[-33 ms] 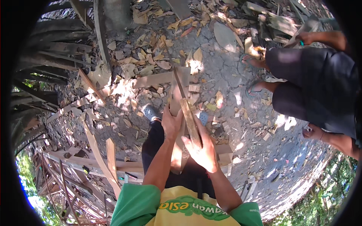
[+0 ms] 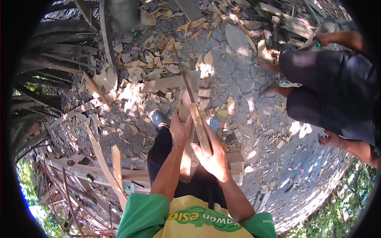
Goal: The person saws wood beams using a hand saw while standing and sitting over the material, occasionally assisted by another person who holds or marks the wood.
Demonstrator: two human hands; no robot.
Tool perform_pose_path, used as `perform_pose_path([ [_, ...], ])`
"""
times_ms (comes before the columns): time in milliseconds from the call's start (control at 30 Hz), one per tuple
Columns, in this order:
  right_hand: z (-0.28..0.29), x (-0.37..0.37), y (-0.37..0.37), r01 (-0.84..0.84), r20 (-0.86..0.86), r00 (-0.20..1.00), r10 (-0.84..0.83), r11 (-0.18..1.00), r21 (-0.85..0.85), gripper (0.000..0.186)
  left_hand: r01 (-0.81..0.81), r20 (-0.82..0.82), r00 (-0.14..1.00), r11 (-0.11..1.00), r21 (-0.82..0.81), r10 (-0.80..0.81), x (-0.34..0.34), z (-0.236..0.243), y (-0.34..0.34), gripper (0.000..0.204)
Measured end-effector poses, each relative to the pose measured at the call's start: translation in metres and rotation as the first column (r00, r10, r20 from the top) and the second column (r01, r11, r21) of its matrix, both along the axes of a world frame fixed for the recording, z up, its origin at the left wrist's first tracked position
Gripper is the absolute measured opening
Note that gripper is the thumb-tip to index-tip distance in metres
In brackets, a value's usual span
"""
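Note:
My left hand (image 2: 181, 129) is closed around the left edge of a flat wooden board (image 2: 184, 101), which points away from me between my feet. My right hand (image 2: 214, 158) holds the thick wooden handle (image 2: 201, 131) of a long, narrow-bladed knife, its thumb on the near side and its fingers along the right. The dark knife blade (image 2: 188, 88) slants up and left across the board's face. Its thin far end runs past the board over the leaves. Whether the edge bites into the wood cannot be made out.
Small wood offcuts (image 2: 204, 93) and dry leaves litter the dirt. Long planks (image 2: 160, 84) lie ahead and left, with a wooden beam (image 2: 133, 174) at my left side. On the right stands another person (image 2: 329, 87), whose far hand (image 2: 322, 39) grips a tool with a broad blade.
My left leg has shifted slightly to the left. The other person's far hand has moved a little to the right. My hands, the board and the knife look unmoved.

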State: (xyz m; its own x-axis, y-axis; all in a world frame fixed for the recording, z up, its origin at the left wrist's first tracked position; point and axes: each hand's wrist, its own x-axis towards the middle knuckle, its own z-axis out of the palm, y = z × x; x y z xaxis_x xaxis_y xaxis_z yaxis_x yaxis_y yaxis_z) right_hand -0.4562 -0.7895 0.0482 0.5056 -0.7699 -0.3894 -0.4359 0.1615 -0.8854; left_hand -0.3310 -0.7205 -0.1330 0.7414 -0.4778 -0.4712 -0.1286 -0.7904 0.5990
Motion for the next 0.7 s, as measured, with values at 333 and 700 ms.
perform_pose_path([
  [333,-0.009,-0.007,0.005,0.000,0.016,1.000,0.001,0.999,-0.043,0.065,-0.032,0.122,0.992,0.999,-0.005,0.032,-0.004,0.011,0.004,0.077],
  [700,-0.053,-0.017,0.032,-0.160,-0.118,0.987,0.110,0.747,-0.645,0.052,-0.019,0.091,0.996,0.999,-0.031,0.021,-0.002,0.018,0.018,0.081],
])
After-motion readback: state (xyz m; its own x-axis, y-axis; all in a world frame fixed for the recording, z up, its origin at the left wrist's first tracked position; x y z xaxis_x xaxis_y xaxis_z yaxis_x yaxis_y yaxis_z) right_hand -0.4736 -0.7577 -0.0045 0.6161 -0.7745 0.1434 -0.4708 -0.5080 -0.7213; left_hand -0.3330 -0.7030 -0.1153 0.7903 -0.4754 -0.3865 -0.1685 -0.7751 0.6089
